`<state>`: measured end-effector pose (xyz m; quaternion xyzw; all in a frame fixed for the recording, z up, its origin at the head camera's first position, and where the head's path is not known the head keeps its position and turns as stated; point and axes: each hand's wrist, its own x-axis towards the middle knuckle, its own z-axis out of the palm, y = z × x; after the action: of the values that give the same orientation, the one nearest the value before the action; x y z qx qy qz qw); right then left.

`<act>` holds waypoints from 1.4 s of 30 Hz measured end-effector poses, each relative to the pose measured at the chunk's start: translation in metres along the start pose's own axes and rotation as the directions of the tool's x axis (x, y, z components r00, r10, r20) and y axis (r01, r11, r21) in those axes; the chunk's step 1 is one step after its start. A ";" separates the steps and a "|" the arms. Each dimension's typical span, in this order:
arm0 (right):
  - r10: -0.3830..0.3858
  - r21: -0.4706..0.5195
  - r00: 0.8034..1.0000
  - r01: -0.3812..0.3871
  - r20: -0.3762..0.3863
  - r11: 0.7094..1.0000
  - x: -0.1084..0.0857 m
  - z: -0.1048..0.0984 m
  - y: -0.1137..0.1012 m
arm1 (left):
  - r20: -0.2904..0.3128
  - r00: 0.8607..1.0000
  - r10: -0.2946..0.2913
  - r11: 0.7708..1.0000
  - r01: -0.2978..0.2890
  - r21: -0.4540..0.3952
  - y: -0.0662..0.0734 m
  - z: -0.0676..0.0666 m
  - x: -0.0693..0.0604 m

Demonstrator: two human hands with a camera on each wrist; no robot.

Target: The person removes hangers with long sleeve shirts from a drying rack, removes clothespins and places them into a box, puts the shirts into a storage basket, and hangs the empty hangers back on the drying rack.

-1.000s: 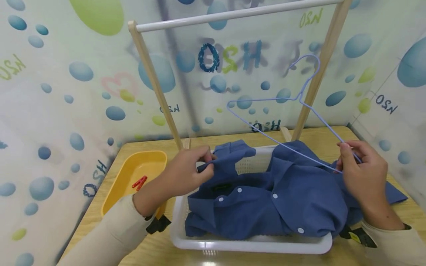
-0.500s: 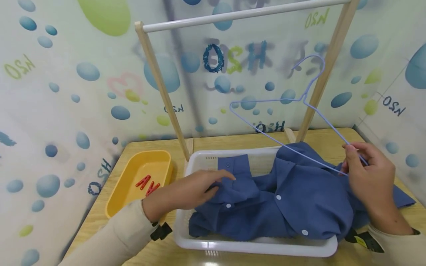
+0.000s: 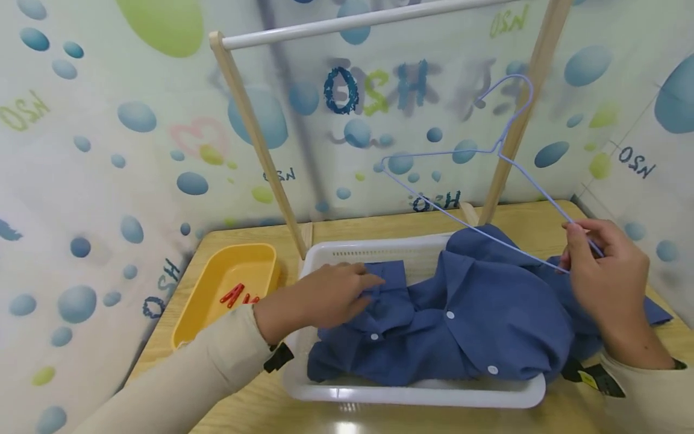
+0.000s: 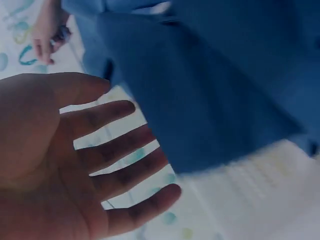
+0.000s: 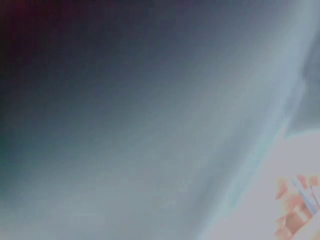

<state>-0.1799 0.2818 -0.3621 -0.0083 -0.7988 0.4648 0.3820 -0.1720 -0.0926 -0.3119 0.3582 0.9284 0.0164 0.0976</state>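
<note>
A dark blue shirt (image 3: pixel 504 313) with white buttons lies bunched in a white basket (image 3: pixel 434 395), part of it draped over the right side. My left hand (image 3: pixel 336 295) is over the shirt's left part, beside a cuff (image 3: pixel 393 274). In the left wrist view its fingers (image 4: pixel 120 120) are spread and relaxed, close to the cloth. My right hand (image 3: pixel 609 265) grips one end of a light blue wire hanger (image 3: pixel 450 214), whose hook points up. Blurred cloth (image 5: pixel 150 125) fills most of the right wrist view.
Behind the basket stands a wooden rack with a white rail (image 3: pixel 352 24). To the left, a yellow tray (image 3: pixel 208 283) holds red clothespins (image 3: pixel 233 294). A patterned wall (image 3: pixel 162 181) rises behind the wooden table (image 3: pixel 547 226).
My left hand has let go of the shirt's cuff, which has dropped into the basket, and has moved slightly right over it. My right hand still holds the hanger, which is slightly higher.
</note>
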 end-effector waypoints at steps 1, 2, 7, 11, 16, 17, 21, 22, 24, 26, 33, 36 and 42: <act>-0.004 0.009 1.000 0.004 -0.002 1.000 0.001 0.000 0.000 | -0.017 1.000 0.001 1.000 -0.001 0.009 0.004 -0.004 0.003; -0.007 0.020 1.000 0.007 -0.006 1.000 0.002 0.001 0.000 | -0.037 0.999 0.008 1.000 -0.007 0.016 0.008 -0.008 0.007; -0.018 0.052 1.000 0.019 -0.019 0.998 0.004 0.001 0.001 | -0.089 0.995 0.044 0.998 -0.040 0.047 0.038 -0.021 0.037; -0.023 0.033 1.000 0.023 -0.021 0.999 0.004 0.000 0.001 | -0.067 0.994 0.087 0.994 -0.082 0.069 0.067 -0.023 0.067; -0.030 0.033 0.999 0.031 -0.030 0.999 0.006 -0.001 0.001 | -0.029 0.995 0.100 0.990 -0.096 0.103 0.093 -0.016 0.104; -0.029 0.040 0.999 0.030 -0.031 0.999 0.007 -0.001 0.001 | -0.016 0.996 0.090 0.991 -0.087 0.103 0.096 -0.013 0.109; -0.025 0.058 0.999 0.027 -0.035 0.998 0.007 0.000 0.002 | 0.039 0.999 0.039 0.995 -0.042 0.089 0.101 -0.002 0.125; -0.026 0.057 0.999 0.028 -0.034 0.998 0.007 0.000 0.003 | 0.050 0.998 0.028 0.996 -0.032 0.078 0.101 0.000 0.128; -0.029 0.049 0.999 0.031 -0.037 0.998 0.007 0.000 0.004 | 0.068 0.998 0.010 0.998 -0.014 0.056 0.100 0.005 0.132; -0.034 0.045 0.999 0.036 -0.040 0.998 0.007 0.000 0.005 | 0.083 0.997 -0.002 1.000 0.000 0.029 0.099 0.009 0.135; -0.038 0.031 0.999 0.039 -0.023 0.999 0.006 0.004 0.008 | 0.128 0.992 -0.013 0.996 0.024 -0.082 0.093 0.023 0.143; -0.046 0.031 0.999 0.047 -0.015 0.998 0.006 0.005 0.007 | 0.136 0.991 -0.006 0.994 0.021 -0.110 0.092 0.028 0.146; -0.048 0.018 0.999 0.048 -0.023 0.999 0.006 0.003 0.007 | 0.114 0.993 -0.009 0.995 0.020 -0.100 0.096 0.033 0.151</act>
<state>-0.1884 0.2853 -0.3650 0.0091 -0.7900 0.4626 0.4022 -0.2122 0.0783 -0.3602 0.3465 0.9219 0.0422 0.1681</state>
